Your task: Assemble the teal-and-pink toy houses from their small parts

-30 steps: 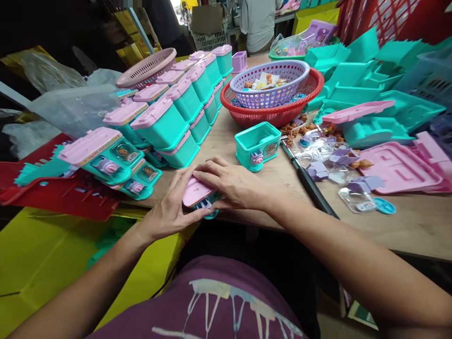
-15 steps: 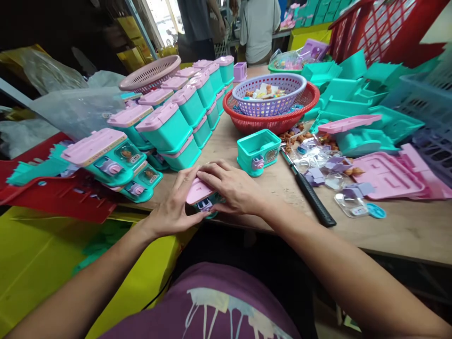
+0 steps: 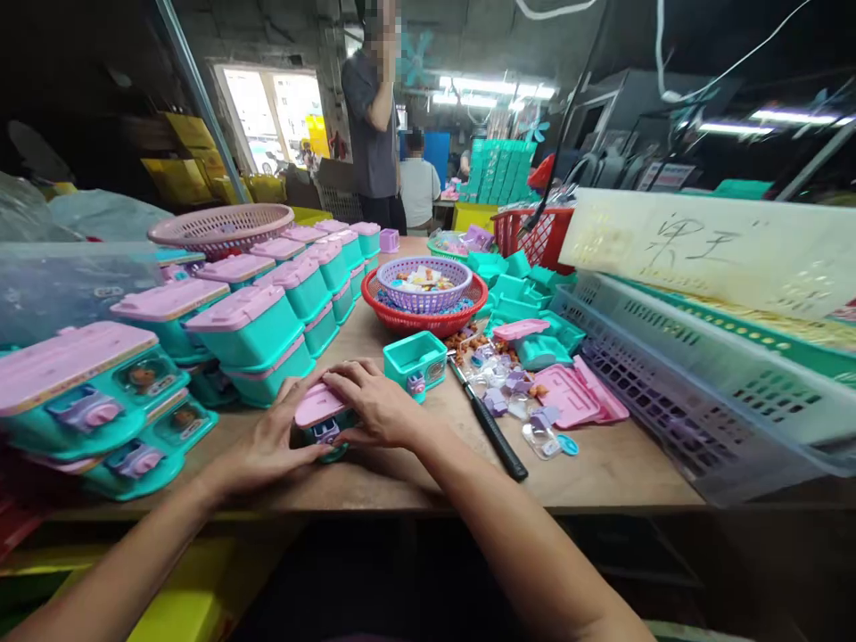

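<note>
Between my hands a small teal toy box with a pink lid (image 3: 316,407) rests near the table's front edge. My left hand (image 3: 271,443) curves around its left side, thumb along the front. My right hand (image 3: 372,403) lies over the lid and right side, its fingers wrapped on the box. A lilac piece shows on the box's front; much of the rest is covered by my fingers. Just beyond my right hand stands a lidless teal box (image 3: 415,364) with a lilac and pink knob. A hammer (image 3: 491,423) with a black handle lies to the right.
Stacked lidded boxes (image 3: 247,325) fill the left side. A lilac basket (image 3: 423,290) of small parts sits in a red basket (image 3: 381,314). Loose clear and lilac parts, pink lids (image 3: 565,392) and teal shells (image 3: 512,294) lie right, beside a clear crate (image 3: 655,392). Two people are farther back.
The camera view has tilted up, showing more of the room and the person standing there. My hands stay around the same box, with little visible change in grip.
</note>
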Demonstrator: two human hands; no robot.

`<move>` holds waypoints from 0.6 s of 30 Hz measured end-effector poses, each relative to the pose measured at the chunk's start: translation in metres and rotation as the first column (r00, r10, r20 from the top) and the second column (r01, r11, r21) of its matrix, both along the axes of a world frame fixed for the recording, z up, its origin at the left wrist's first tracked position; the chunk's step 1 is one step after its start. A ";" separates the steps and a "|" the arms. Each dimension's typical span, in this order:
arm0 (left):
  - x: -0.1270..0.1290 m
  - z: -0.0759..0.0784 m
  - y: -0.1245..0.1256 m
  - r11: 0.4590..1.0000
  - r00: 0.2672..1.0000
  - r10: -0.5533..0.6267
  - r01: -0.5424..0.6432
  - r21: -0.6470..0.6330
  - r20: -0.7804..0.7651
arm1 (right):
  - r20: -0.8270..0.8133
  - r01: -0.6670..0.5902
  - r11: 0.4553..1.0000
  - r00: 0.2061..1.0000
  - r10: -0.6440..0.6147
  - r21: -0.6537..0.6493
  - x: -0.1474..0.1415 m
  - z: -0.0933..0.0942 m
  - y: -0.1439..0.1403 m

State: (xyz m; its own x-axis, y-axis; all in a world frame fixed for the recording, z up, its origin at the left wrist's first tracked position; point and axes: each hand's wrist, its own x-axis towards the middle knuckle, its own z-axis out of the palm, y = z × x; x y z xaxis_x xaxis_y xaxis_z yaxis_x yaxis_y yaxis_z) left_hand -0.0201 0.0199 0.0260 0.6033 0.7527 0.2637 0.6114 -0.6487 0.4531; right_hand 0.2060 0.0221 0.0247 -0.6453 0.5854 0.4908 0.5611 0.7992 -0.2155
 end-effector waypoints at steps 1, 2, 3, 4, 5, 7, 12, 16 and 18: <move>0.001 -0.001 0.007 1.000 1.000 -0.015 0.016 0.018 -0.008 | -0.007 0.015 1.000 1.000 -0.015 -0.005 0.001 -0.001 0.004; 0.001 -0.001 0.013 0.999 0.999 -0.028 0.028 0.034 -0.020 | -0.016 0.033 0.999 0.999 -0.034 -0.013 0.001 -0.002 0.006; 0.001 -0.003 0.018 0.998 0.999 -0.037 0.038 0.047 -0.036 | -0.022 0.054 0.998 0.998 -0.055 -0.020 0.000 -0.003 0.007; 0.000 -0.004 0.022 0.997 0.998 -0.042 0.045 0.058 -0.057 | -0.022 0.078 0.997 0.997 -0.078 -0.026 -0.001 -0.004 0.006; -0.002 -0.005 0.024 0.996 0.996 -0.044 0.049 0.070 -0.078 | -0.012 0.101 0.994 0.995 -0.101 -0.029 -0.003 -0.005 0.004; -0.008 -0.004 0.028 0.993 0.990 -0.054 0.067 0.098 -0.128 | 0.027 0.130 0.991 0.991 -0.129 -0.027 -0.004 -0.003 -0.001; 0.004 0.047 0.039 0.960 0.961 -0.171 0.212 0.184 -0.216 | 0.140 0.040 0.997 0.990 -0.029 -0.070 0.020 0.036 0.000; 0.089 0.119 0.068 0.913 0.899 -0.384 0.404 0.059 -0.209 | 0.398 0.478 0.867 0.829 -0.392 -0.141 0.081 0.086 0.035; 0.146 0.137 0.089 0.941 0.887 -0.331 0.336 -0.042 -0.322 | 0.471 0.648 0.754 0.702 -0.535 -0.109 0.115 0.101 0.061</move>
